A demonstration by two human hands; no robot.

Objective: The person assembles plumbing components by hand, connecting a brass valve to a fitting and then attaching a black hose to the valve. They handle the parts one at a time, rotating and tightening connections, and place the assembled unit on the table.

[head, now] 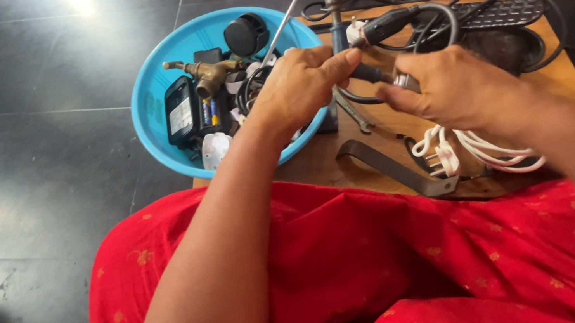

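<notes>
— While both forearms reach forward over the red lap, how are the hands posed?
— Left hand point(298, 88) pinches the black cable point(389, 24) between thumb and fingers, above the wooden table point(564, 77), beside the blue bowl point(154, 98). Right hand point(456, 88) is fisted around the cable's plug end, knuckles up.

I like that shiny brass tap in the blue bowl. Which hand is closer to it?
The left hand. It hovers over the blue bowl, just right of the brass tap. The right hand is farther right, over the wooden table, holding a black cable.
</notes>
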